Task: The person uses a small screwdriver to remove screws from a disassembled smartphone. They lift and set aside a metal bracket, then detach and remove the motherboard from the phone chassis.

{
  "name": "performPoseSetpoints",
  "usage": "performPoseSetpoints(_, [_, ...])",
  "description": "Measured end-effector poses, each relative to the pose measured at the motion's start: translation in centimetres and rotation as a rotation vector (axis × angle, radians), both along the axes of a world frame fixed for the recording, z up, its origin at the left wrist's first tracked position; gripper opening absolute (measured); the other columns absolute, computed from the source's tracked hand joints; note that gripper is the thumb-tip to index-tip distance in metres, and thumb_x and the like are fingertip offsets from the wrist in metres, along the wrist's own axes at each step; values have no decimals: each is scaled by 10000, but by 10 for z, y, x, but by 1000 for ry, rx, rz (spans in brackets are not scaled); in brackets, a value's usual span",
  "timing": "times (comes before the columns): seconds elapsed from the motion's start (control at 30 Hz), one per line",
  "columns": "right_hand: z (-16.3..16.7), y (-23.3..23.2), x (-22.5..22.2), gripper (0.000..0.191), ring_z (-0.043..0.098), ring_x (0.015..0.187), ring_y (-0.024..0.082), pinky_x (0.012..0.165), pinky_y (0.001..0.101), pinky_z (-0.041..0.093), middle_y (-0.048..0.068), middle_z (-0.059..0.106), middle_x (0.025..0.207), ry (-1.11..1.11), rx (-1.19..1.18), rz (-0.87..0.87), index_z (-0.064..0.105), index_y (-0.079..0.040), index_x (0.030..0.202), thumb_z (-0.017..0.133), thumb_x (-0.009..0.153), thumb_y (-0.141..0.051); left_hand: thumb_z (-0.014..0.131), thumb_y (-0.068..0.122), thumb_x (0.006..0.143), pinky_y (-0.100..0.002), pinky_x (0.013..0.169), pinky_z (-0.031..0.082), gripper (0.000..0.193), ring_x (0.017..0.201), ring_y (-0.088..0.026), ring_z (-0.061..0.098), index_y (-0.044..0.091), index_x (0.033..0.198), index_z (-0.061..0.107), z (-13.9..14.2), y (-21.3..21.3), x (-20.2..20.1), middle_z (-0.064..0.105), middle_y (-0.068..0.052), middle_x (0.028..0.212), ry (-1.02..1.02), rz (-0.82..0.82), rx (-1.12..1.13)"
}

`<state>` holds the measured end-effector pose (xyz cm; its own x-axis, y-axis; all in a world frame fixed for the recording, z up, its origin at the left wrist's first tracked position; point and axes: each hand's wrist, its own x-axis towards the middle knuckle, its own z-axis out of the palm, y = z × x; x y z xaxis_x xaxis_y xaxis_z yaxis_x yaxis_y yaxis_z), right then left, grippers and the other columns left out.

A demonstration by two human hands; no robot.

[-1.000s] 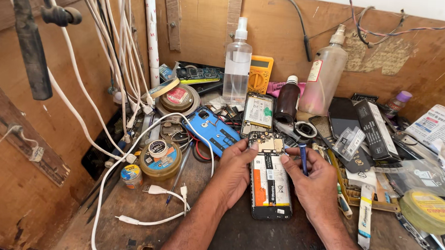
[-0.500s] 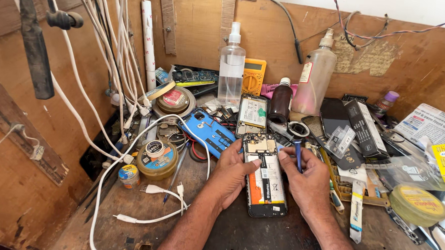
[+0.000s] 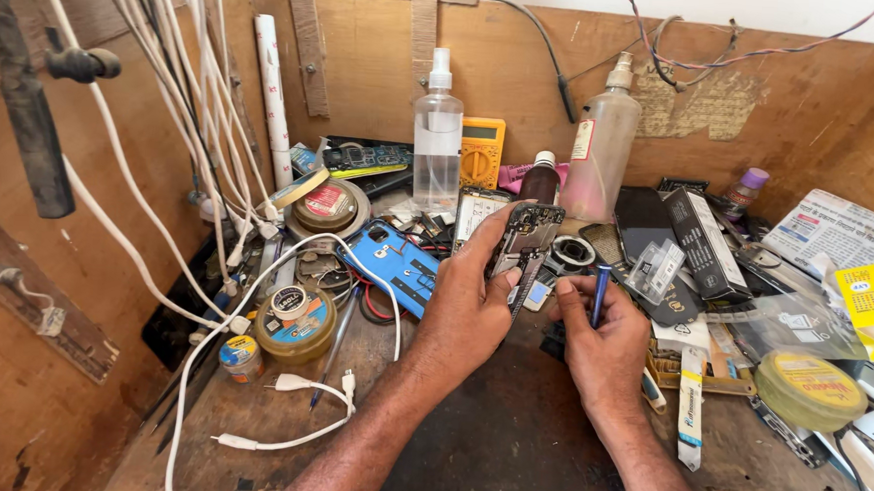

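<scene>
Opened phone (image 3: pixel 526 242) in left hand (image 3: pixel 469 311), bottles (image 3: pixel 438 138) crowding behind.

Your left hand (image 3: pixel 469 311) holds the opened phone (image 3: pixel 523 244) tilted up off the bench (image 3: pixel 507 445), near the middle. Just right of it your right hand (image 3: pixel 605 341) grips a screwdriver (image 3: pixel 599 294) upright, apart from the phone. Left of your left hand a phone cover (image 3: pixel 402 266) lies flat; further left a tin (image 3: pixel 296 320) sits on the bench, with a cable (image 3: pixel 281 435) lying before it. Behind the phone a spray bottle (image 3: pixel 437 142) stands, a multimeter (image 3: pixel 482 151) just right of it against the back wall, and a second bottle (image 3: pixel 601 145) further right. A tape roll (image 3: pixel 810 389) lies at far right.
</scene>
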<state>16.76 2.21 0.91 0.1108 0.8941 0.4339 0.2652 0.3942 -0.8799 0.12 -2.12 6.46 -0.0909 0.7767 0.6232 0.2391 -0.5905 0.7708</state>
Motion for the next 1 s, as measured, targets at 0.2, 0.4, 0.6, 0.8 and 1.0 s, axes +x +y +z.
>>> performPoseSetpoints(0.2, [3, -1, -1, 215, 660, 705, 64, 633, 222, 504, 36, 742, 785, 4, 9, 15, 739, -9, 1043, 706, 969, -208, 594, -130, 863, -350, 1046, 502, 624, 1261, -260, 661, -10, 1465, 485, 2, 2, 0, 687, -194, 1309, -20, -25, 17])
performPoseSetpoints(0.4, [2, 0, -2, 205, 656, 703, 70, 648, 222, 506, 40, 737, 769, -18, 26, -16, 737, 0, 1035, 704, 978, -195, 578, -122, 882, -351, 983, 566, 479, 1125, -226, 696, -54, 1349, 493, -13, 18, -14, 709, -158, 1210, -534, -204, -230])
performPoseSetpoints(0.6, [-2, 1, 1, 200, 584, 641, 79, 548, 246, 430, 34, 701, 764, 16, -39, -9, 743, -14, 1058, 694, 980, -192, 592, -124, 856, -379, 908, 609, 520, 1019, -239, 724, -36, 1363, 512, -45, 10, -22, 720, -187, 1142, -711, -376, -517])
performPoseSetpoints(0.8, [-6, 4, -1, 206, 626, 698, 67, 618, 223, 478, 44, 711, 775, 34, -15, 15, 748, 8, 1028, 704, 971, -184, 610, -119, 861, -374, 908, 602, 559, 1001, -230, 721, -17, 1401, 503, -64, 11, -27, 726, -178, 1129, -801, -432, -514])
performPoseSetpoints(1.0, [-8, 2, 2, 179, 688, 727, 87, 661, 236, 558, 39, 752, 821, -59, -17, 32, 754, -6, 1019, 720, 935, -161, 595, -97, 857, -372, 952, 573, 580, 1038, -216, 709, -3, 1423, 508, -66, 6, -22, 726, -159, 1137, -784, -432, -522])
